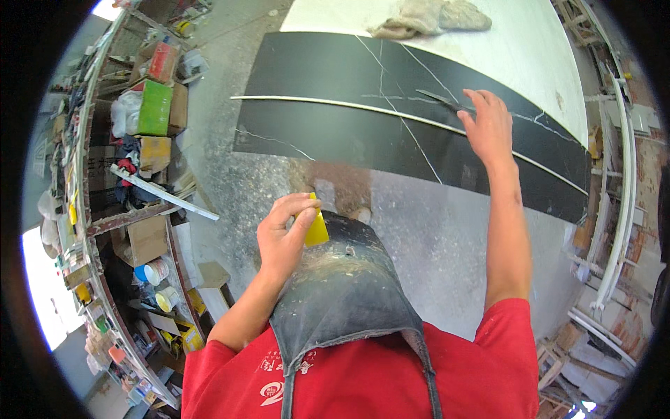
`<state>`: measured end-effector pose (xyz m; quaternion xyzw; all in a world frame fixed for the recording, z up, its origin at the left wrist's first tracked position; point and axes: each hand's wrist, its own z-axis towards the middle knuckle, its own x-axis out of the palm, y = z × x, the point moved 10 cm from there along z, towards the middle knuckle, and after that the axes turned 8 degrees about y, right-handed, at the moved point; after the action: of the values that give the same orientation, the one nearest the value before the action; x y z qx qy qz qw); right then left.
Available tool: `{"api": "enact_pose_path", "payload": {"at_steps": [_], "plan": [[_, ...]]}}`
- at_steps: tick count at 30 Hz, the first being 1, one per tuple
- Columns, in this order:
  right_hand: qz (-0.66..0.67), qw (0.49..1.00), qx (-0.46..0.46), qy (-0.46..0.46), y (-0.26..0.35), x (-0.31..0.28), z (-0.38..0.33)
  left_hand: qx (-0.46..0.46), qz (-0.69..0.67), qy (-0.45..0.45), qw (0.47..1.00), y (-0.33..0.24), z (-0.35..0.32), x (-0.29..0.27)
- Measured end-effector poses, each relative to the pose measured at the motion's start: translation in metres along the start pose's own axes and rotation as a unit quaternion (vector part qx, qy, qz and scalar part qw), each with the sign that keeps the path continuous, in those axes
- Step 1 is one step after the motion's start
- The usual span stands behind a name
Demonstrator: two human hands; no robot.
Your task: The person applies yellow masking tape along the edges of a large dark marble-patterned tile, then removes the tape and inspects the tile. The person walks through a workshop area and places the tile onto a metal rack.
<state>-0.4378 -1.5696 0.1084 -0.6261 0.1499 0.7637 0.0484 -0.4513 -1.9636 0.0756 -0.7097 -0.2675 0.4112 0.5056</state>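
Observation:
My left hand [283, 234] is closed in a pinch on a small flat yellow scraper [317, 229], held in front of my apron. Stretched out over the black slab [314, 130], my right hand [490, 126] has its thumb and fingers around one end of a narrow dark tool [436, 97]. The tool's thin end points left, and its other end is hidden by the hand. White veins cross the slab's glossy surface. Lengthwise along it runs a thin white strip [342, 104], passing beneath my right hand.
Under the slab is a white board [537, 59], with a crumpled beige cloth [433, 17] at its far side. Cluttered shelving [105, 223] with boxes and tubs stands left. Pale pipes or rails [624, 202] line the right. My dark apron [342, 279] hangs close below the slab.

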Motion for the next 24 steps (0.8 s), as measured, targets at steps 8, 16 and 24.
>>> {"api": "enact_pose_path", "payload": {"at_steps": [8, 16, 24], "plan": [[0.515, 0.817, -0.135, 0.22, 0.208, 0.029, -0.088, 0.193, -0.071, -0.039, 0.978, -0.078, 0.012, -0.02], [0.718, 0.642, 0.053, 0.263, 0.242, 0.034, -0.071, 0.192, -0.105, 0.026, 0.975, -0.087, 0.056, -0.019], [0.246, 0.966, -0.061, -0.053, 0.247, -0.014, -0.03, -0.073, -0.377, 0.029, 0.923, -0.019, 0.126, -0.021]]}}
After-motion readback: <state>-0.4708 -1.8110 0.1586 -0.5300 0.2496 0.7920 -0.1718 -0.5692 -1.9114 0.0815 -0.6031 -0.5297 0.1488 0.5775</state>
